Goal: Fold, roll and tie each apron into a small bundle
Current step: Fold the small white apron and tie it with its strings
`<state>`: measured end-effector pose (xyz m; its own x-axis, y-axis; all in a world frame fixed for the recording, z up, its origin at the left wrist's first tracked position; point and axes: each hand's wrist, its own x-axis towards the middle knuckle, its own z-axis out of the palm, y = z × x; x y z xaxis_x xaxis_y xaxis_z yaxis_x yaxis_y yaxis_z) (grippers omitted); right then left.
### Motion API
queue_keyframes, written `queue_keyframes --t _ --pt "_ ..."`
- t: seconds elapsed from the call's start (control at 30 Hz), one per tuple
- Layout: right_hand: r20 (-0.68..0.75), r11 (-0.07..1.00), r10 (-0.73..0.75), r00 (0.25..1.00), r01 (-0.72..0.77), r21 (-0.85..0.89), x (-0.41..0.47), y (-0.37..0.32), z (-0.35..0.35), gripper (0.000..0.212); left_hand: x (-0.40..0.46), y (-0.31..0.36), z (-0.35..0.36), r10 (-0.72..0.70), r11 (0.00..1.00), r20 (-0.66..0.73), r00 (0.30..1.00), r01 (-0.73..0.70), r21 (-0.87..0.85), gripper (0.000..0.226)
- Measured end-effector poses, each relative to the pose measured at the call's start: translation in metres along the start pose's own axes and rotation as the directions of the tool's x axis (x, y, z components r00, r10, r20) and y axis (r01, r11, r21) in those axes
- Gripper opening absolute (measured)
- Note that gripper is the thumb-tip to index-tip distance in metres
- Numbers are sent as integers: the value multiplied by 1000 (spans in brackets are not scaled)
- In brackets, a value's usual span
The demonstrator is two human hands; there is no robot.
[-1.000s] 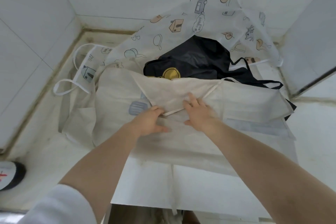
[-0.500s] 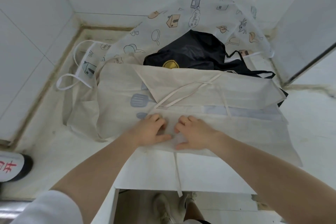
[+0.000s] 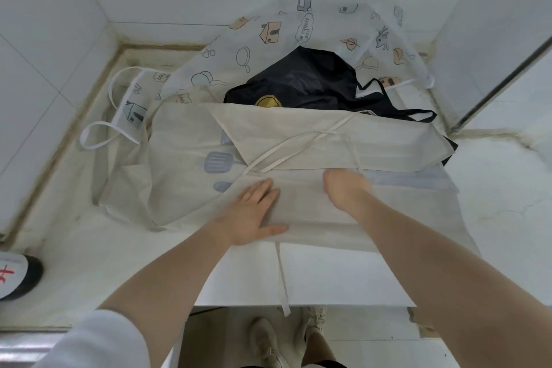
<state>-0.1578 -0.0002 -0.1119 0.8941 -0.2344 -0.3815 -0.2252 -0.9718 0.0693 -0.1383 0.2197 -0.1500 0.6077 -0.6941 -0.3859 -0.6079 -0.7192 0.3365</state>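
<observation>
A cream apron (image 3: 313, 134) lies folded flat on the white counter (image 3: 507, 188), its thin ties (image 3: 298, 148) crossing on top. My left hand (image 3: 254, 212) presses flat on its near left part, fingers straight. My right hand (image 3: 343, 188) is blurred over the near middle of the apron, fingers pointing down toward the fabric; its grip is unclear. Behind lie a black apron (image 3: 307, 81) with a gold badge and a white printed apron (image 3: 328, 21) draped up the wall.
Tiled walls close in at left, back and right. One white-strapped printed apron part (image 3: 131, 110) lies at the left. A dark round object with red marks (image 3: 15, 278) sits at the left edge. The counter's front edge and my shoes (image 3: 268, 343) are below.
Both hands slid from the apron's folded top toward its near edge, then spread apart. The left hand flattened; the right moved right and is blurred in motion.
</observation>
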Motion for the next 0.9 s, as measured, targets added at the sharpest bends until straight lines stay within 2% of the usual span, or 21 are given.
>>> queue_keyframes --t 0.1,0.2,0.27,0.37,0.47,0.57,0.67,0.73,0.77,0.87,0.9 --pt "54 991 20 998 -27 130 4 -4 1 29 2 -4 5 -18 999 13 1000 18 40 127" --pt "166 979 44 985 -76 191 12 -3 5 39 2 -7 8 -10 997 -1 1000 10 76 128" --pt "120 973 69 990 -93 211 16 -1 3 35 2 -8 9 4 996 -30 1000 -2 86 124" --pt "-41 964 121 992 -107 243 19 -2 0 27 2 -11 11 -12 997 -62 998 17 81 116" --pt "-108 949 23 994 12 315 14 -5 3 27 4 -11 13 -52 993 -77 996 60 104 116" --pt "-106 932 -303 947 318 177 1 -11 11 42 7 -11 16 -66 988 -75 995 75 132 118" --pt "88 841 -532 842 538 -64 -16 -20 21 78 10 -9 15 -79 988 -60 995 86 125 106" --pt "150 781 -580 800 599 -175 -22 -23 25 89 13 -7 10 -105 994 -82 991 107 21 96" --pt "140 762 -598 789 614 -206 -23 -23 25 86 14 -6 6 -116 992 -101 988 111 -50 92" --pt "139 751 -601 787 615 -241 -24 -24 19 71 15 -6 -3 -110 981 -107 988 91 -171 54" --pt "154 760 -584 797 603 -243 -26 -26 17 68 13 -7 -8 -95 976 -83 992 76 -203 57"
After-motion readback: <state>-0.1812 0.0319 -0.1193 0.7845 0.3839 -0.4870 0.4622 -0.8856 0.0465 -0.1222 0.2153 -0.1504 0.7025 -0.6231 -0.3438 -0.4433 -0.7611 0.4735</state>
